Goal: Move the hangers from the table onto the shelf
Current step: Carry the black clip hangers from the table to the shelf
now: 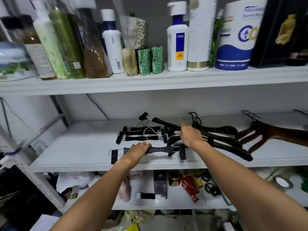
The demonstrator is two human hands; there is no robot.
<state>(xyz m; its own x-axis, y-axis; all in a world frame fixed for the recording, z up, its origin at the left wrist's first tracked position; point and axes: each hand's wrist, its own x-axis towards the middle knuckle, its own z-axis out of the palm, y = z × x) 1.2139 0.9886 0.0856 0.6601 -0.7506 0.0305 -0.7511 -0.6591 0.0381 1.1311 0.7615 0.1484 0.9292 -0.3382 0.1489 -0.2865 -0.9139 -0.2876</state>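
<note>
On the middle white shelf (pixel 80 147) lie several hangers. My left hand (pixel 139 150) is closed over a black clip hanger (pixel 165 150) near the shelf's front edge, its silver hook curving up behind my fingers. My right hand (pixel 190 135) rests palm down on a pile of black coat hangers (pixel 221 139), fingers spread over the top one. A stack of black clip hangers (pixel 141 135) lies behind my left hand. Brown wooden hangers (pixel 273 132) lie at the far right of the shelf.
The upper shelf (pixel 150 80) is crowded with bottles, soap bars and tubs. The lower shelf (pixel 175 200) holds boxes, tape rolls and small clutter. A metal frame post (pixel 33 172) runs down at the left. The left part of the middle shelf is bare.
</note>
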